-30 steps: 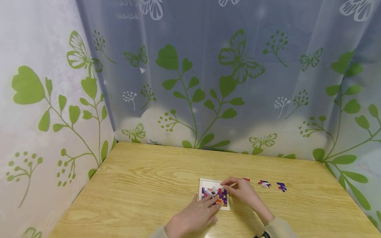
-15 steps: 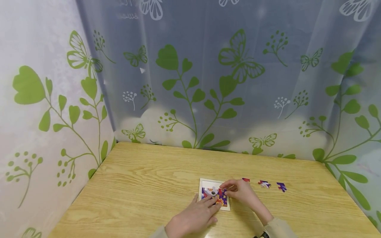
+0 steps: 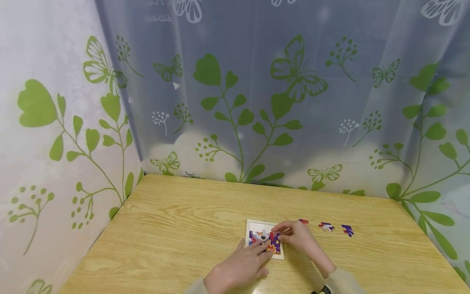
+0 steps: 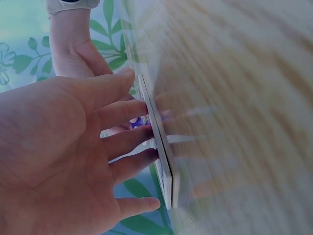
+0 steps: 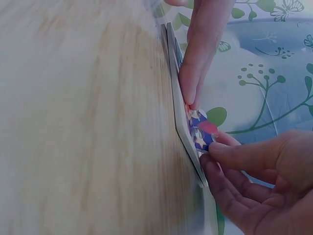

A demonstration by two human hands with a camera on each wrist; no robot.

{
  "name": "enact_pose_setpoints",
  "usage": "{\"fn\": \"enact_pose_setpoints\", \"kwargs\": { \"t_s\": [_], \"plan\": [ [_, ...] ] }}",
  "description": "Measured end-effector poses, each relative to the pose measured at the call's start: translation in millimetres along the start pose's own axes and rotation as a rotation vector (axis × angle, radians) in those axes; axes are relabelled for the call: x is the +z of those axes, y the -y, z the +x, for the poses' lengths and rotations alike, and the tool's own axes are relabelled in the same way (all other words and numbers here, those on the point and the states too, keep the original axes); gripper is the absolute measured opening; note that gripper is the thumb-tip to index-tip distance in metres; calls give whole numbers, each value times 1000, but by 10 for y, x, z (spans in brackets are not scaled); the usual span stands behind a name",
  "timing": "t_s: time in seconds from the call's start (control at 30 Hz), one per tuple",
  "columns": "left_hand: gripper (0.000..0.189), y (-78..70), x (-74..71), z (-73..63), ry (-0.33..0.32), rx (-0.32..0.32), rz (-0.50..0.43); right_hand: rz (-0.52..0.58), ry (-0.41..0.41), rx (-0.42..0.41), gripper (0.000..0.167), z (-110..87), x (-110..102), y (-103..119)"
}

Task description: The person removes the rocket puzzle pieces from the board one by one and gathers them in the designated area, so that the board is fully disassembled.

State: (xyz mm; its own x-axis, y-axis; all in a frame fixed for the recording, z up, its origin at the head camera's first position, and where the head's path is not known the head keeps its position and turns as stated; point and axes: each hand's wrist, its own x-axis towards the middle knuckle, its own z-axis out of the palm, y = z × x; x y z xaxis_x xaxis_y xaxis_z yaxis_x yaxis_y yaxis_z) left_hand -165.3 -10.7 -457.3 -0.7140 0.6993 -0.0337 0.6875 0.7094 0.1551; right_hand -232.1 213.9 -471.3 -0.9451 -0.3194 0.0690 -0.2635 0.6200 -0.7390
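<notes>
A square puzzle tray (image 3: 261, 223) with a pale rim lies on the wooden table, its near part filled with purple, orange and white picture pieces. My left hand (image 3: 240, 263) rests over the near left of the tray; its straight fingertips press on the pieces, as the left wrist view also shows. At the tray's right side, my right hand (image 3: 299, 237) pinches a puzzle piece (image 5: 201, 138) between thumb and fingers. This piece is purple with a star and a red patch. In the right wrist view it stands tilted up from the tray, its lower edge at the neighbouring pieces.
Two loose puzzle pieces, a white and purple one (image 3: 326, 227) and a purple one (image 3: 347, 230), lie right of the tray. A red piece (image 3: 303, 221) shows partly behind my right hand. A patterned curtain (image 3: 235, 102) borders the table's back and sides.
My right hand has shifted slightly left and down, bringing the pinched puzzle piece in against the placed ones. The left hand stays in place on the tray.
</notes>
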Motion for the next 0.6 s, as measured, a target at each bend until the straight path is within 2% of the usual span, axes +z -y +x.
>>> {"fn": "enact_pose_setpoints", "kwargs": {
  "t_s": [0.47,0.6],
  "plan": [
    [51,26,39,28,-3,3,21,54,-1,53,19,22,-4,24],
    [52,19,41,25,-7,6,9,105,-25,101,19,2,-30,18]
  ]
}}
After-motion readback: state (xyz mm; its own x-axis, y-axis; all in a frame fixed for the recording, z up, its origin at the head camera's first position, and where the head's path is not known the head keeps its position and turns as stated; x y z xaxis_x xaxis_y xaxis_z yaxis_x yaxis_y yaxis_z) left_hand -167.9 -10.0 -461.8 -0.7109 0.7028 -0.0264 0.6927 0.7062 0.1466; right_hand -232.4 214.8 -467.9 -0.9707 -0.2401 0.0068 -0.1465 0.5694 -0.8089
